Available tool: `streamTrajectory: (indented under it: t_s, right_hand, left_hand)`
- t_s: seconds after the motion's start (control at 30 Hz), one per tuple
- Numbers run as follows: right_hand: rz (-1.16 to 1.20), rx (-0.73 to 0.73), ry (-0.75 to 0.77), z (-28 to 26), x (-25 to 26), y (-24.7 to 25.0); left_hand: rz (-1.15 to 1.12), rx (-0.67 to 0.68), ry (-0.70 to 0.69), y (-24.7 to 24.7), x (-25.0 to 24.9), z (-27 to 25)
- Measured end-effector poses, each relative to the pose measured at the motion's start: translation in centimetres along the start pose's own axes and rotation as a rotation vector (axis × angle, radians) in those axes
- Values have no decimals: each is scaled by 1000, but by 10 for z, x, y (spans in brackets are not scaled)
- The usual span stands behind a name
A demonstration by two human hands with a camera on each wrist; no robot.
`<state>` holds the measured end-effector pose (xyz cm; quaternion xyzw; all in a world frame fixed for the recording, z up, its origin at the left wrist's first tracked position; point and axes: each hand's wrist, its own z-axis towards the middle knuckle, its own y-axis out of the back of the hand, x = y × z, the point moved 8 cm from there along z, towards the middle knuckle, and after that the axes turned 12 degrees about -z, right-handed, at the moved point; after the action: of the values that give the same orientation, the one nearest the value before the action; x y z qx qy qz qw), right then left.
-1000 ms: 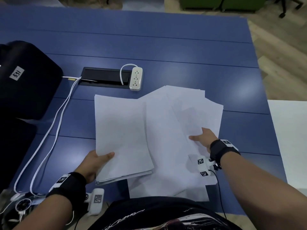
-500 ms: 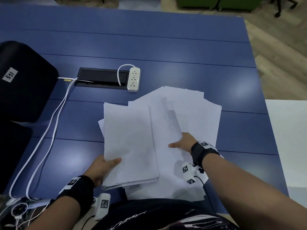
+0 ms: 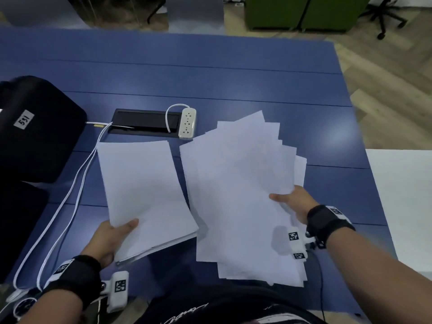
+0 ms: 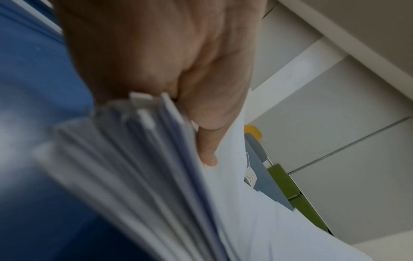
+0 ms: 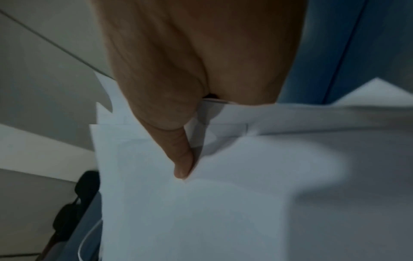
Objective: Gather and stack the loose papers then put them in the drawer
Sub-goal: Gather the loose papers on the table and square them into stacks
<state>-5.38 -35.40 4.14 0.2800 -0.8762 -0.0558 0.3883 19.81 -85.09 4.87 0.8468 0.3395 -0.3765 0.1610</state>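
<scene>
My left hand [image 3: 112, 232] grips a squared stack of white papers [image 3: 145, 190] at its near left corner, thumb on top, lifted above the blue table [image 3: 210, 66]. The left wrist view shows the stack's fanned edges [image 4: 145, 167] under the thumb [image 4: 208, 141]. My right hand [image 3: 292, 202] pinches a loose, fanned bundle of white sheets [image 3: 240, 195] at its right edge, thumb on top and fingers hidden beneath. In the right wrist view the thumb [image 5: 181, 155] presses on those sheets [image 5: 245, 203]. The two bundles are apart, with a strip of table between them. No drawer is in view.
A white power strip [image 3: 187, 122] lies by a black cable hatch [image 3: 145, 122] behind the papers. White cables [image 3: 70, 195] run down the left side past a black case [image 3: 35, 127]. A white surface [image 3: 402, 206] adjoins the table's right edge. Green cabinets [image 3: 304, 12] stand far back.
The two bundles overlapped before; now they are separated. My right hand has lifted the loose sheets off the table and moved right, while my left hand carried its stack left.
</scene>
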Motion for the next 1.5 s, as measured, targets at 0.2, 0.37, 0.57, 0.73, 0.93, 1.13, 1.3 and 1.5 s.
streamTrajectory:
  t_s: [0.2, 0.37, 0.57, 0.73, 0.93, 1.13, 1.3, 1.5]
  right_hand:
    - [-284, -151, 70, -23, 7, 50]
    - [-105, -140, 82, -49, 6, 54]
    - [51, -93, 43, -70, 5, 73]
    - [159, -38, 77, -88, 25, 106]
    - [297, 70, 139, -106, 53, 114]
    - [371, 96, 156, -112, 73, 84]
    - [444, 158, 137, -114, 81, 57]
    - [531, 306, 109, -127, 87, 37]
  left_hand:
    - [18, -8, -11, 5, 1, 3]
    - [64, 19, -15, -12, 5, -2]
    - [105, 40, 17, -22, 4, -5]
    - [90, 51, 12, -32, -5, -11]
    - [134, 210, -56, -79, -37, -44]
    - [135, 373, -121, -150, -97, -112]
    - [187, 533, -229, -192, -125, -151]
    - [216, 565, -179, -209, -121, -156]
